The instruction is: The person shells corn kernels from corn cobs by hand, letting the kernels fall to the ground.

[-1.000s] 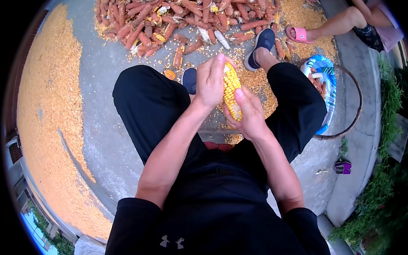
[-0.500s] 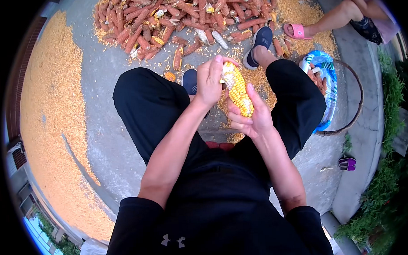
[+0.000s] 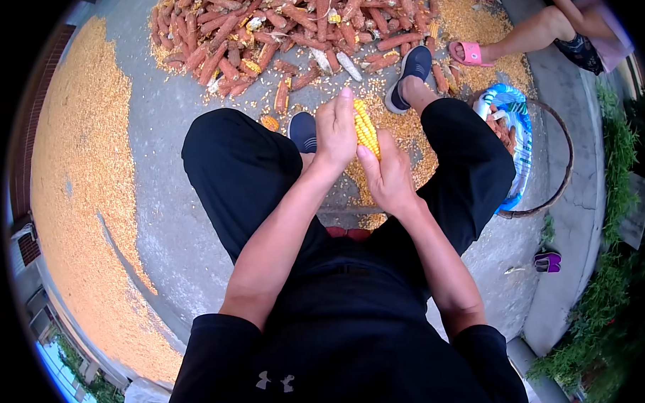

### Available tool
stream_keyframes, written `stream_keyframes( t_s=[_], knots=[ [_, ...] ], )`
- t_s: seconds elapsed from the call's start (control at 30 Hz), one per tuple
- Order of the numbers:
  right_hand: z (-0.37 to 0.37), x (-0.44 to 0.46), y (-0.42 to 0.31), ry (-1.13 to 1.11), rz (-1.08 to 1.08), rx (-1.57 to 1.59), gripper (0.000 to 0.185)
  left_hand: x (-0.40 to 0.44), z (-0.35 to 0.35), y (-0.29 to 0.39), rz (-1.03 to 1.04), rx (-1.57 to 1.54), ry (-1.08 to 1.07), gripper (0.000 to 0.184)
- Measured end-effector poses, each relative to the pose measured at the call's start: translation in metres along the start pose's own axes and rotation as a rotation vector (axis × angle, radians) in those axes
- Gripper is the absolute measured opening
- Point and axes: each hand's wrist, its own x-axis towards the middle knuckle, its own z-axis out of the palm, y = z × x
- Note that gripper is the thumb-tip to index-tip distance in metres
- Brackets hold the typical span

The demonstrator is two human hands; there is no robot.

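Between my two hands is an ear of corn (image 3: 365, 127), its yellow kernels facing up and its ends partly covered by my fingers. My left hand (image 3: 334, 130) is closed on its upper left side, thumb pointing away from me. Gripping the lower right part, my right hand (image 3: 389, 171) has its thumb laid along the kernels. Below and around the ear, loose kernels (image 3: 405, 131) lie scattered on the concrete between my shoes.
A heap of reddish cobs (image 3: 288, 28) lies ahead. Dried kernels (image 3: 87, 188) spread along the left. At right stands a lined basket (image 3: 523, 138) with cobs inside and a hooped handle. Another person's leg and pink sandal (image 3: 471, 53) are at upper right. A purple shoe (image 3: 548, 262) lies below.
The ear has been turned in my hands, so its bare whitish patch no longer shows and full kernel rows face up. My right hand has moved slightly left and closer to my left.
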Motion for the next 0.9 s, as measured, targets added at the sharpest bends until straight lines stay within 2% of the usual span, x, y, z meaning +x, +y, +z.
stream_keyframes(
  t_s=[0.03, 0.13, 0.17, 0.27, 0.37, 0.47, 0.5, 0.53, 0.57, 0.63, 0.67, 0.73, 0.8, 0.87, 0.9],
  knots=[
    [0.003, 0.000, 0.000, 0.011, -0.013, 0.076, 0.029, -0.002, -0.002, 0.005, -0.052, -0.069, -0.050, 0.045],
    [0.002, -0.003, -0.011, -0.087, 0.475, 0.829, 0.031, 0.001, -0.006, 0.008, 0.104, -0.038, -0.072, 0.044],
    [-0.001, -0.001, -0.015, -0.107, 0.553, 0.983, 0.035, 0.001, -0.006, 0.009, 0.097, -0.049, -0.058, 0.044],
    [-0.010, 0.003, -0.011, -0.187, 0.562, 1.009, 0.038, 0.002, 0.001, 0.003, 0.068, -0.099, -0.013, 0.042],
    [-0.011, 0.005, -0.004, -0.190, 0.535, 1.080, 0.027, 0.002, 0.001, 0.000, -0.034, -0.167, 0.047, 0.040],
    [-0.003, 0.002, 0.009, 0.009, 0.180, 0.356, 0.025, 0.000, 0.000, 0.010, -0.202, -0.181, 0.057, 0.038],
    [-0.017, 0.006, -0.010, -0.016, 0.188, 0.159, 0.027, 0.000, 0.001, 0.011, -0.230, -0.145, 0.072, 0.038],
    [-0.018, 0.008, -0.010, 0.026, 0.156, 0.122, 0.028, 0.000, 0.002, 0.012, -0.257, -0.109, 0.086, 0.038],
    [-0.017, 0.010, -0.010, 0.070, 0.123, 0.086, 0.030, -0.001, -0.002, 0.005, -0.164, 0.009, -0.048, 0.041],
    [-0.020, 0.015, -0.004, 0.129, 0.032, -0.084, 0.036, -0.007, -0.005, 0.004, -0.151, 0.006, -0.269, 0.039],
    [-0.024, 0.017, -0.002, 0.088, -0.002, -0.115, 0.037, -0.010, -0.004, 0.003, -0.144, 0.004, -0.379, 0.038],
    [-0.030, 0.024, -0.009, 0.000, -0.073, -0.175, 0.040, -0.010, 0.000, 0.002, -0.166, -0.079, -0.319, 0.030],
    [-0.035, 0.026, -0.014, 0.030, -0.006, -0.105, 0.034, -0.009, 0.000, 0.006, -0.214, -0.208, -0.230, 0.027],
    [-0.042, 0.030, -0.005, 0.132, 0.082, -0.048, 0.031, -0.010, 0.001, 0.016, -0.151, -0.036, -0.188, 0.022],
    [-0.047, 0.038, -0.010, 0.192, 0.231, 0.110, 0.030, -0.013, -0.001, 0.017, -0.088, 0.098, -0.191, 0.022]
  ],
)
